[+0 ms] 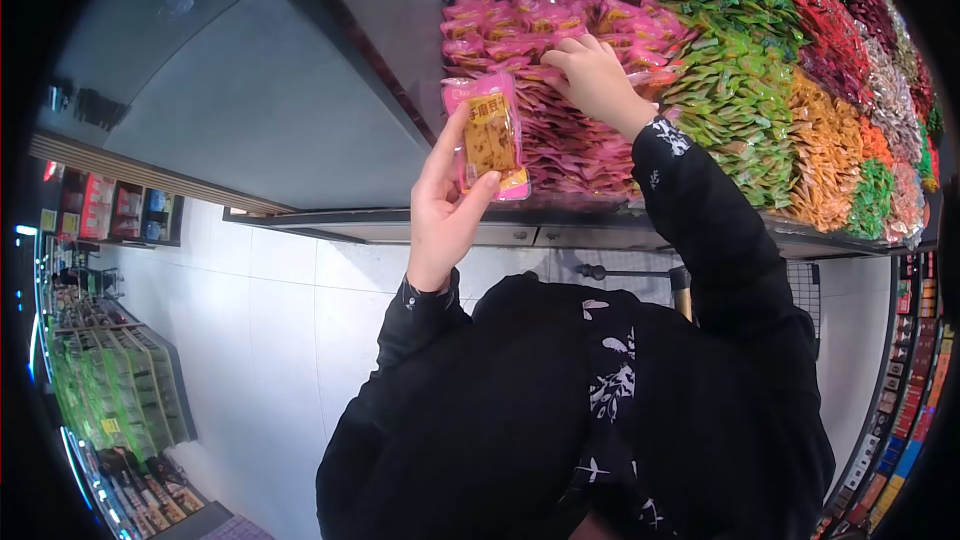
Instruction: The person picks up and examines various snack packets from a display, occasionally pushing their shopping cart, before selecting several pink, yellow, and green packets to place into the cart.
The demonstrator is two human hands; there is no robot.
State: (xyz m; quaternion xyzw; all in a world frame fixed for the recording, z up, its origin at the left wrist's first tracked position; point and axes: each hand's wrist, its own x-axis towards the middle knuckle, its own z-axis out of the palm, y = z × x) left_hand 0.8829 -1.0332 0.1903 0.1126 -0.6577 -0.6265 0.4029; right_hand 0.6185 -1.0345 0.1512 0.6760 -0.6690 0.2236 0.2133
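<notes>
Pink packet (490, 130) in the left hand (447, 205): roughly rectangular, long side near upright with a slight lean, printed face toward the viewer. Clear glossy film, pink border, yellow panel with dark lettering near the top, brownish-yellow body below. Looks sealed. Thumb across the lower front, fingers along the left edge. Pink-and-yellow edge juts out at the bottom; cannot tell if a second packet lies behind.

Pink packets (585, 155), many, same pink with yellow patches: heaped close in overlapping rows, lower ones mostly edge-on, upper ones showing more of their faces. Right hand (592, 80) over the upper part, fingertips down among them; any grip on a single one hidden
</notes>
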